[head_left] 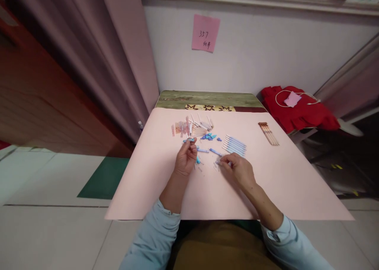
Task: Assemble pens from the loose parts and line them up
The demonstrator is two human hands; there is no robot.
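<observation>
A pink note (205,33) on the wall carries the handwritten number 357, with 2 characters beneath it that I cannot read for certain.

The left hand (186,158) holds a light-blue tube (188,140) just above the bench (142,175); its long axis runs roughly left to right, nearly level. Beyond it lie pinkish clear tubes (181,128).

2 blue barrels lie between the hands: 1 almost level (203,150), the other barrel (215,152) slanting down toward the right hand (240,170). A row of blue pens (235,145) lies parallel beyond that hand, sloping slightly down rightward.

The left palm faces upward, its fingers curled closed around the tube. The right hand reaches leftward, knuckles up, its thumb and forefinger nearly meeting beside small clear pieces (215,166); whether they grip one, I cannot tell.
</observation>
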